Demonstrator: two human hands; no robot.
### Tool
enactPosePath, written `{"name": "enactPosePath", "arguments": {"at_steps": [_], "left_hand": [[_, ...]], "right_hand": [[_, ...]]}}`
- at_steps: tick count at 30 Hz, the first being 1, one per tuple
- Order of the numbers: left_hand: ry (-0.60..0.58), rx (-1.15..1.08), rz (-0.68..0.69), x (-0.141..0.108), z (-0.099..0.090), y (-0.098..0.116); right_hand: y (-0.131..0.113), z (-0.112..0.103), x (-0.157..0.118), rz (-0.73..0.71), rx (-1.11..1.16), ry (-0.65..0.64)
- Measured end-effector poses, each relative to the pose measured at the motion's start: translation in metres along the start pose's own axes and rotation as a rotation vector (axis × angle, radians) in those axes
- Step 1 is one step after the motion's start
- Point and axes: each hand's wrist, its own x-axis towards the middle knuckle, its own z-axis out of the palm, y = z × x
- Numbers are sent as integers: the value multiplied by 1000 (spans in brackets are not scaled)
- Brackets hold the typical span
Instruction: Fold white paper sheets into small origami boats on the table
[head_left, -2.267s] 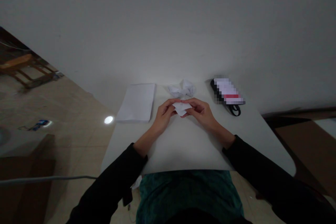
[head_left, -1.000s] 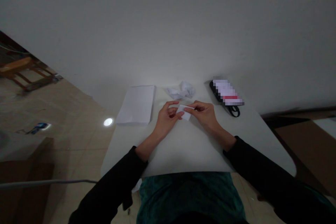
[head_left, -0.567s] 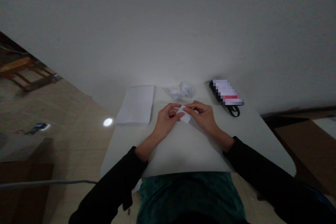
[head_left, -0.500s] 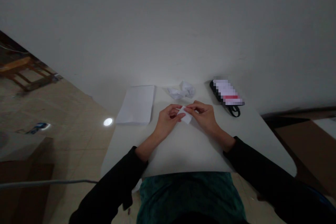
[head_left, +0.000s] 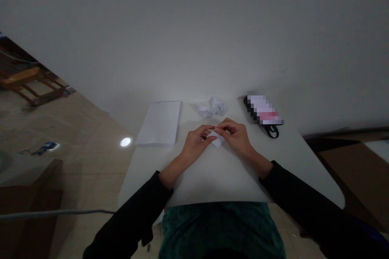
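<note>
Folded small, the paper (head_left: 217,142) is pinched by both hands (head_left: 236,136) over the tabletop (head_left: 209,176); whether folds remain cannot be told. At twelve o'clock creased paper (head_left: 217,107) is seen; at ten, a stack (head_left: 159,123).

Pinching delicately here with bare left hand (head_left: 196,142) and bare right hand (head_left: 236,136), close together at the fingertips! Stretched forward in long black fabric sleeves (head_left: 133,214), bare at the wrists (head_left: 180,162).
</note>
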Motion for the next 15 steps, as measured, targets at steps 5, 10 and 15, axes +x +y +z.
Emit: {"name": "enactPosePath", "arguments": {"at_steps": [5, 10, 15], "left_hand": [[-16, 57, 27, 2, -3, 1], [17, 4, 18, 4, -3, 0], [170, -80, -14, 7, -4, 0]], "right_hand": [[1, 2, -2, 87, -5, 58], [4, 4, -1, 220, 103, 46], [6, 5, 2, 274, 125, -15]]}}
